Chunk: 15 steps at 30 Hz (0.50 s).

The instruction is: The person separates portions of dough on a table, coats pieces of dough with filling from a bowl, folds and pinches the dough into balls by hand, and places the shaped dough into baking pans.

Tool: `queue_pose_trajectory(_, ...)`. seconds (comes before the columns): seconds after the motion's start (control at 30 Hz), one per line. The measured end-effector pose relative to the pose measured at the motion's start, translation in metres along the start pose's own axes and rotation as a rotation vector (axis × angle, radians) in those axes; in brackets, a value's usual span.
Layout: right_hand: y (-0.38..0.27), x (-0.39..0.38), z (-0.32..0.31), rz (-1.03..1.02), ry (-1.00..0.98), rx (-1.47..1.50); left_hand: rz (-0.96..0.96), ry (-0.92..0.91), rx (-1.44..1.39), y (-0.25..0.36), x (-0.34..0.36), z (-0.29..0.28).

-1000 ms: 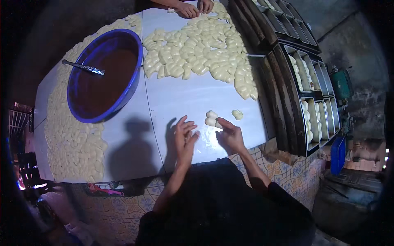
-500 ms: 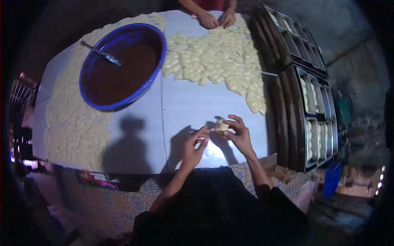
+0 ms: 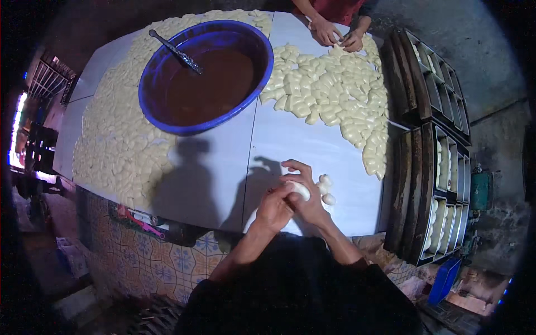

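Note:
Both my hands meet over the near edge of the white table (image 3: pixel 218 178). My left hand (image 3: pixel 273 207) and my right hand (image 3: pixel 304 192) are cupped together around a pale dough piece (image 3: pixel 300 190) that shows between them. Two or three small dough pieces (image 3: pixel 325 188) lie on the table just right of my right hand. A big blue basin (image 3: pixel 254 47) of brown filling with a spoon (image 3: pixel 176 53) stands at the far left of centre.
Many shaped dough pieces (image 3: pixel 335 95) cover the far right of the table and another mass of dough pieces (image 3: pixel 114 151) covers the left side. Dark metal baking trays (image 3: pixel 441 184) holding dough stand stacked at the right. Another person's hands (image 3: pixel 335 36) work at the far edge.
My hands have closed together on the dough piece, from apart on the table a second ago. The view has shifted, so the table sits lower and further right.

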State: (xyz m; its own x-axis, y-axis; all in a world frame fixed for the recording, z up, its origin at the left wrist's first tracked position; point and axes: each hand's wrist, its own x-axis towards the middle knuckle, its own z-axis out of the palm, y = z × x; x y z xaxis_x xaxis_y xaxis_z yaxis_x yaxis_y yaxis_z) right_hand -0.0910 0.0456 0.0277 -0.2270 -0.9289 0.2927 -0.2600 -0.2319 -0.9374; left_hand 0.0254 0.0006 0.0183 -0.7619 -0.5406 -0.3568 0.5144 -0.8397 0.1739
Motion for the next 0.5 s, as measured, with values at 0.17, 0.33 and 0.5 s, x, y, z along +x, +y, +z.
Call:
queue_pose_trajectory(0.17, 0.038, -0.004, -0.022, 0.396, -0.102, 0.485, -0.117, -0.54, -0.093, 0.041, 0.018, 0.036)
queue_pose_trajectory(0.33, 0.034, 0.009, -0.029, 0.373, 0.08, 0.501, 0.63, 0.055, 1.025, 0.165, 0.104, 0.094)
queue_pose_trajectory(0.5, 0.049, 0.001, -0.011, 0.342, 0.063, 0.486, 0.41, 0.324, 2.181, 0.248, 0.163, 0.053)
